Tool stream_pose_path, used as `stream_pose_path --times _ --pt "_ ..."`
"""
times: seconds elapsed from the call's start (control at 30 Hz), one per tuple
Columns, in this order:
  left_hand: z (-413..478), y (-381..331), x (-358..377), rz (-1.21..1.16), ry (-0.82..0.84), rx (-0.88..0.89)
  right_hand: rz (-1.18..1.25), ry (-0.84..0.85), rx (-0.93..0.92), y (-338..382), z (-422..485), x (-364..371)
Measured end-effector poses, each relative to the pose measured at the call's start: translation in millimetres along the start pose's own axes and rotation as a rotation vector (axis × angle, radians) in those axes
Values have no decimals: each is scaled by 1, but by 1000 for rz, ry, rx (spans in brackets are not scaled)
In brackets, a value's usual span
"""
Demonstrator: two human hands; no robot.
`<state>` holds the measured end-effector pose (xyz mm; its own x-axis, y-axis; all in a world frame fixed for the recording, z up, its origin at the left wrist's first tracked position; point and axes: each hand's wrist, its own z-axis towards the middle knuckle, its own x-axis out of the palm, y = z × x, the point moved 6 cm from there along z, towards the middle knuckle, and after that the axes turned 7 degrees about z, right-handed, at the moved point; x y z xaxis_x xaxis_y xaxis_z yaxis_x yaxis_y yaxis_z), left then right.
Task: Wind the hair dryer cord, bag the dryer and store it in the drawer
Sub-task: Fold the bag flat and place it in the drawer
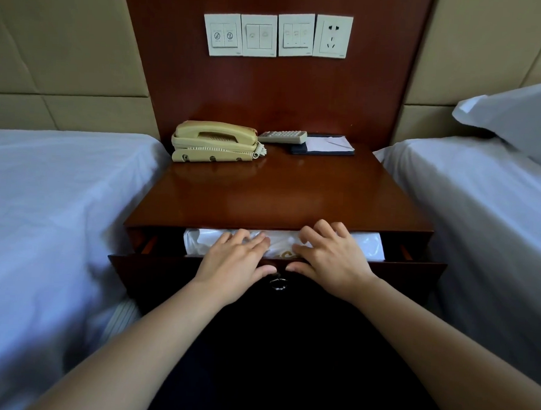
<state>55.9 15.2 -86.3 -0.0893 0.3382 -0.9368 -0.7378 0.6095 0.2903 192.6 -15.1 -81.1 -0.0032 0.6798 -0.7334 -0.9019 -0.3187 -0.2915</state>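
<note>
Left hand (235,259), right hand (330,258) palm-down on bag (367,245)

View: one wide-angle camera worn on the person's head; there is no second view to share anything with.
Position: above and just in front of the glossy reddish-brown wooden nightstand (279,192), between the white-sheeted left bed (59,209) and the white-sheeted right bed (481,216).
Facing: forward and down, towards the row of white plastic switch plates (259,35) at upper centre.
Nearness: close; the forearms enter from the lower corners, and the left hand (233,262) and right hand (329,258) sit just below frame centre at the dark wooden drawer (165,271).
Lens: straight edges bow near the frame sides.
</note>
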Motion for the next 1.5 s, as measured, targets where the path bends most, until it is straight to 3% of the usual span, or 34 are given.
stream_pose_path --times 0.43,0.57,0.63,0.73,0.93,1.1,1.33,1.5 --pt "14 -3 -3 125 46 -12 -65 168 73 1 12 -1" --pt "4 -7 -6 214 -172 58 -14 121 71 -1 17 -7" --pt "-7 1 -6 167 -296 0 47 60 107 -7 16 -10" --pt "-9 15 -3 109 -280 -98 125 100 197 -16 12 -4" --pt "7 27 14 136 -142 -68 225 431 319 -23 10 21" --pt "27 33 16 87 -134 -94 245 499 320 -32 23 27" --pt "41 39 16 81 -176 -91 258 459 333 -37 33 28" --pt "40 32 -2 -13 -64 -175 302 580 372 -34 39 19"
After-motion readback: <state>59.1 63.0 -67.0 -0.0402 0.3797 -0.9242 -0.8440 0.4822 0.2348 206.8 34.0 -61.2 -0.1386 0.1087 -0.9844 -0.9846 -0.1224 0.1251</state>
